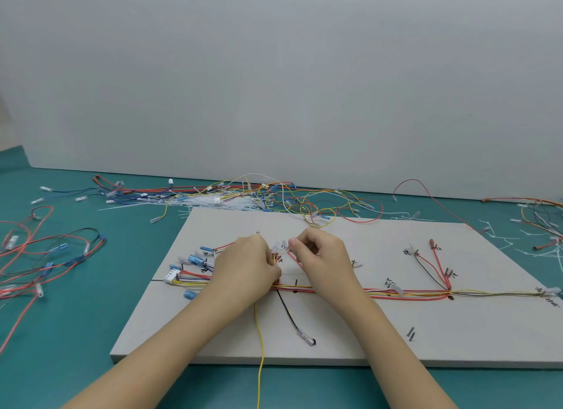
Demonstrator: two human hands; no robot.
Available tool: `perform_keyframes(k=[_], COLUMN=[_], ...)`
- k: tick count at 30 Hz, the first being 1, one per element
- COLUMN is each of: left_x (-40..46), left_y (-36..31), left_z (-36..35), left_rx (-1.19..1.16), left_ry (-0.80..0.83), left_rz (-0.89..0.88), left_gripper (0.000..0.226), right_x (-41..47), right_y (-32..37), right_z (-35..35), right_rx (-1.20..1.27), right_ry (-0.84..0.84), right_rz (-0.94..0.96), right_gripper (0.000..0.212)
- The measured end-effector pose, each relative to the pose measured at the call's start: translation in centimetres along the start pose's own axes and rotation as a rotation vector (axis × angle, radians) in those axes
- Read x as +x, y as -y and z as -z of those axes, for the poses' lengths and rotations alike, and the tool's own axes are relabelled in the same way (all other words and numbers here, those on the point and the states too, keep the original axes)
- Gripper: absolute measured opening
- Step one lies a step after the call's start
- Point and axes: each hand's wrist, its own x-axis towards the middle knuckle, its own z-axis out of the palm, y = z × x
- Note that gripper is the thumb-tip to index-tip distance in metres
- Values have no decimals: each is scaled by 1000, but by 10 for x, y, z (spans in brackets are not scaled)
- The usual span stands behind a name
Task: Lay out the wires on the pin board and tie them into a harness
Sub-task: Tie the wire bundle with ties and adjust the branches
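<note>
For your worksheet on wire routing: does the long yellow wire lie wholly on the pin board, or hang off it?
It hangs off. The yellow wire crosses the pin board's near edge onto the green table.

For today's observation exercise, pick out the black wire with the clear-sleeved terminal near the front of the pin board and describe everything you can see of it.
The black wire is thin, with dark insulation. It leaves the horizontal bundle of red and yellow wires just below the left hand and runs diagonally toward the front of the pale pin board, lying flat with a slight curve. It ends in a terminal with a clear sleeve beside a black mark. Neither hand touches its visible length.
</note>
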Motion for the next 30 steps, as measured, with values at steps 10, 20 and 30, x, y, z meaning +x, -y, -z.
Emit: perform_keyframes(k=[10,20,30], left_x=[9,6,2], left_y=[15,13,7], left_z=[-7,-12,-16], left_rx=[-176,-90,49], left_ry=[134,57,36], left_rz=[46,-13,-74], left_gripper=[26,29,25], right_x=[-4,-2,0], right_y=[3,10,5], right_z=[-2,-1,-4], right_rx=[-21,208,321], right_ry=[116,138,121], right_rz=[-134,-144,-138], right_gripper=[28,23,19])
